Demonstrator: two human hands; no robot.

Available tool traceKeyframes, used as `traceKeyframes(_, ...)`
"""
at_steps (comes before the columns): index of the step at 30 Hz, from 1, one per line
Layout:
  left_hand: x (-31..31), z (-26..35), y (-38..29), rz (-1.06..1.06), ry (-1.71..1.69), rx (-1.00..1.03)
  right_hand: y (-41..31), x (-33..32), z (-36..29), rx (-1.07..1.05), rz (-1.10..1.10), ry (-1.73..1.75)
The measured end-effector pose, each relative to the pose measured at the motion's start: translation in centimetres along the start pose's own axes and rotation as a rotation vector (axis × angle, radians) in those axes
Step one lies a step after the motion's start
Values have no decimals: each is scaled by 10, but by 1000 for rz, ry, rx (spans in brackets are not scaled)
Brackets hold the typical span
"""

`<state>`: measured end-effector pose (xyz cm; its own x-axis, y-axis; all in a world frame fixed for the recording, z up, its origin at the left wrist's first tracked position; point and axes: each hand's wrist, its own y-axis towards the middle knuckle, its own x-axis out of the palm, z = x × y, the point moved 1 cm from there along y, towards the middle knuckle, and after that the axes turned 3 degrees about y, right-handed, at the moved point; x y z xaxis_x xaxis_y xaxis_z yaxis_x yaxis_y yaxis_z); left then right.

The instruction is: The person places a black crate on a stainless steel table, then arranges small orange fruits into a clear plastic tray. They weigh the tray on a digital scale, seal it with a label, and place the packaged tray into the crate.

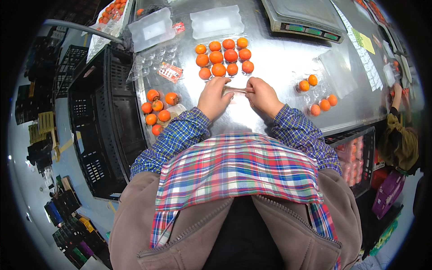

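In front of my body, my left hand (215,98) and my right hand (264,96) hold a thin, pale, see-through strip (238,89) stretched between them. What the strip is cannot be made out. Just beyond my fingers sits a clear plastic tray whose cups carry rows of orange persimmons (218,70). A frosted plastic lid (217,22) lies flat behind those rows. Left of my hands, a printed red and white label card (170,72) rests beside a clear empty cup tray (155,59). Nearer my left forearm are several loose persimmons (157,105).
A weighing scale (303,20) stands at the back right. Another tray (312,96) on the right carries a few persimmons. Black plastic crates (101,128) flank the steel table (270,64) on the left. At far right, a co-worker's arm (397,96) reaches over the table.
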<state>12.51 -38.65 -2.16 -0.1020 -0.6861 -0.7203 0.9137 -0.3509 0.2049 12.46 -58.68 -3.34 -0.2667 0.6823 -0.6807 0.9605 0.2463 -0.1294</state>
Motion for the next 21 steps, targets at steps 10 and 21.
traceKeyframes(10,-25,-23,20,-24,-168,-378,28,-10,-5,118,77,579)
traceKeyframes(21,-52,-68,102,37,272,-291,86,-44,-8,187,218,241)
